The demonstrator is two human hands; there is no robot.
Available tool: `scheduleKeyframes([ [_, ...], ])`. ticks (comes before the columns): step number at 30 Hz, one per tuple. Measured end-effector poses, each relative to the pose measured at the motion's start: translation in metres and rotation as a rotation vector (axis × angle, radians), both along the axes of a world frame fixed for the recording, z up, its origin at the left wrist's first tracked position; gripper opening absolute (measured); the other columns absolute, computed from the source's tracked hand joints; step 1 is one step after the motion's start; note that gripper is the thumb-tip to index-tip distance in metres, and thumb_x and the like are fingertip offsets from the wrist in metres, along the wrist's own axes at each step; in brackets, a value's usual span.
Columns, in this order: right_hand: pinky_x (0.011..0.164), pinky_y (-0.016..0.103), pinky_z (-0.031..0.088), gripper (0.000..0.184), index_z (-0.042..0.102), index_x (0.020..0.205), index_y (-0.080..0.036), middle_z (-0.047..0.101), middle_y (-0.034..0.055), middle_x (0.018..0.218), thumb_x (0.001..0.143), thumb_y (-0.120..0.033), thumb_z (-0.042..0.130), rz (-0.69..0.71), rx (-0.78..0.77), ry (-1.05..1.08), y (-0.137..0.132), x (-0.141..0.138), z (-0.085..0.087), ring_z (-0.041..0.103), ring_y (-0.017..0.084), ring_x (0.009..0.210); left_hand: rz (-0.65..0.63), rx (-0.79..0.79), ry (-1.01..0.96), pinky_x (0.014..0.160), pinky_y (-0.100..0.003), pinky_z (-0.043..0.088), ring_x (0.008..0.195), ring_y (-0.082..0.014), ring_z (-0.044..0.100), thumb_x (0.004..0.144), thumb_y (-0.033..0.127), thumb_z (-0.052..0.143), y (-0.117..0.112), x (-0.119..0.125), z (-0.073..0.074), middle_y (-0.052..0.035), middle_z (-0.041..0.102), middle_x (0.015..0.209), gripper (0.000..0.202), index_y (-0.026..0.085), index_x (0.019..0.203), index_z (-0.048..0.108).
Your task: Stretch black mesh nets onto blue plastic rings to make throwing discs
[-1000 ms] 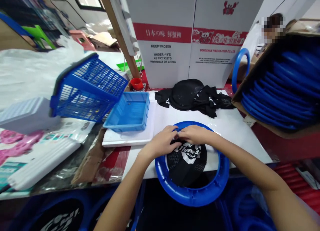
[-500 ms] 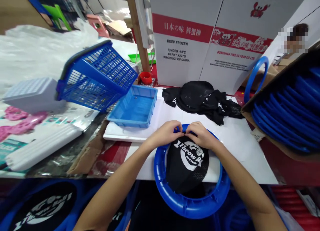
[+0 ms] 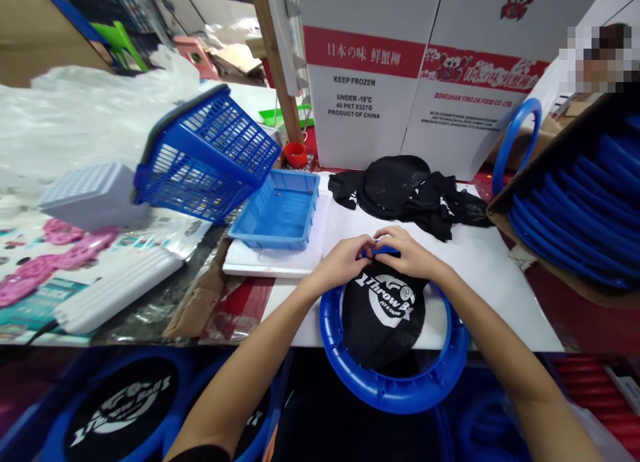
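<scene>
A blue plastic ring [image 3: 391, 397] lies partly on the white tabletop, its near side out over the table edge. Inside it hangs a black mesh cloth [image 3: 383, 345] with white "Throw Ball" lettering. At the ring's far rim my left hand [image 3: 350, 259] pinches the cloth's top edge with curled fingers. Close beside it, my right hand [image 3: 407, 252] is also closed on the cloth edge against the rim. The fingertips are partly hidden. Beyond the hands lies a pile of black cloths [image 3: 400, 189].
A blue tray [image 3: 277, 212] and a tilted blue basket [image 3: 205, 155] stand left. At right, a carton holds several blue rings [image 3: 575, 215]. A large white carton [image 3: 360, 135] forms the back. Finished-looking discs [image 3: 123, 409] sit below the table edge, and a person [image 3: 600, 55] is far right.
Both hands stay at the ring's far rim, and the fingers have shifted slightly along the cloth edge. The whole view has moved a little, so the scene sits further right.
</scene>
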State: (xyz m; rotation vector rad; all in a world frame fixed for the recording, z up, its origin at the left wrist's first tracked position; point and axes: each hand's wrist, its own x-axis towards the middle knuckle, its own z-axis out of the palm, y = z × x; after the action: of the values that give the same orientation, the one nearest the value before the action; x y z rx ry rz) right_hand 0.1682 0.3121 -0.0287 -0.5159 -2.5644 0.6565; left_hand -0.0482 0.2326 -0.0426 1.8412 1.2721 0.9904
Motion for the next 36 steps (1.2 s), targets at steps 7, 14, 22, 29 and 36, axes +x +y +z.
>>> scheduleKeyframes([
  [7, 0.106, 0.043, 0.053, 0.025, 0.08, 0.099, -0.023, 0.079, 0.0075, 0.116, 0.098, -0.045, 0.068, 0.153, -0.369, -0.148, 0.031, -0.001, 0.017, 0.071, 0.027, 0.111, 0.043, -0.022, -0.052, 0.076, -0.029, 0.051, 0.076, -0.0161, 0.064, 0.089, 0.019, 0.068, 0.003, -0.005, 0.0, 0.0005, 0.074, 0.089, 0.032, 0.02, 0.121, 0.069],
  [14, 0.096, 0.043, 0.052, 0.023, 0.075, 0.091, -0.022, 0.079, 0.0085, 0.1, 0.099, -0.038, 0.061, -0.014, -0.227, -0.073, 0.019, -0.007, -0.008, 0.071, 0.027, 0.098, 0.084, 0.016, 0.12, 0.076, -0.029, 0.05, 0.076, -0.0163, 0.064, 0.088, 0.012, 0.066, 0.004, -0.003, -0.002, -0.0001, 0.073, 0.085, 0.013, 0.019, 0.095, 0.073],
  [22, 0.094, 0.041, 0.052, 0.014, 0.075, 0.092, -0.022, 0.079, 0.007, 0.098, 0.096, -0.031, 0.066, -0.033, -0.235, -0.034, 0.019, -0.007, -0.013, 0.071, 0.026, 0.097, 0.081, 0.031, 0.129, 0.073, -0.027, 0.048, 0.072, -0.0143, 0.06, 0.088, 0.012, 0.065, 0.005, -0.001, -0.002, 0.0017, 0.07, 0.08, 0.009, 0.019, 0.09, 0.069],
  [29, 0.095, 0.04, 0.052, 0.016, 0.077, 0.085, -0.022, 0.079, 0.0053, 0.094, 0.096, -0.027, 0.066, -0.059, -0.237, -0.1, 0.022, -0.013, -0.012, 0.07, 0.025, 0.096, 0.091, -0.005, 0.147, 0.072, -0.027, 0.046, 0.068, -0.0137, 0.057, 0.084, 0.009, 0.066, 0.004, 0.0, 0.004, 0.0037, 0.065, 0.073, 0.01, 0.019, 0.084, 0.066],
  [36, 0.089, 0.037, 0.05, 0.016, 0.075, 0.085, -0.02, 0.076, 0.0059, 0.091, 0.096, -0.027, 0.065, -0.104, -0.221, -0.117, 0.021, -0.015, -0.011, 0.067, 0.023, 0.09, 0.099, -0.016, 0.185, 0.074, -0.028, 0.048, 0.069, -0.0146, 0.06, 0.084, 0.008, 0.065, 0.004, -0.001, 0.005, 0.0013, 0.069, 0.077, 0.012, 0.019, 0.083, 0.07],
])
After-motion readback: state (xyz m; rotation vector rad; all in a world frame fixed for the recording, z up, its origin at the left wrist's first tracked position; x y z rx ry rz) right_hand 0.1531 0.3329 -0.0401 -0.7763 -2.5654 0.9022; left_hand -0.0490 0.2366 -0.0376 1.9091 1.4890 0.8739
